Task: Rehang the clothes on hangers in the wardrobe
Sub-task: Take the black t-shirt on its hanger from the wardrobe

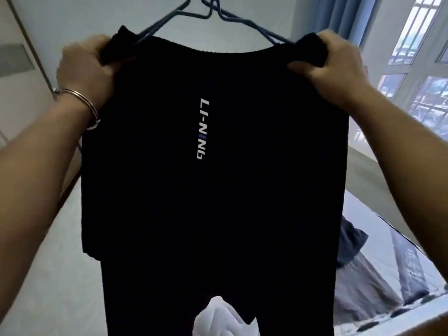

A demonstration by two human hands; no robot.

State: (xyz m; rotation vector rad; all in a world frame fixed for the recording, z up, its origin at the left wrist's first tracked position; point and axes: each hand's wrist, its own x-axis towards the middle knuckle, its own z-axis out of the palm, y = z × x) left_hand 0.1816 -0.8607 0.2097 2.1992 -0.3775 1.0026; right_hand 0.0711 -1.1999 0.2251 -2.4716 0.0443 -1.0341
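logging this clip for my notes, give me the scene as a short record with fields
garment: black top with white LI-NING lettering, held up and spread wide
hangers: thin blue wire hangers behind the top edge; hook not in view
left hand: fingers closed on the top left corner; metal bangle on the wrist
right hand: fingers closed on the top right corner
background: window and blue curtain at right
stage: not yet in the wardrobe
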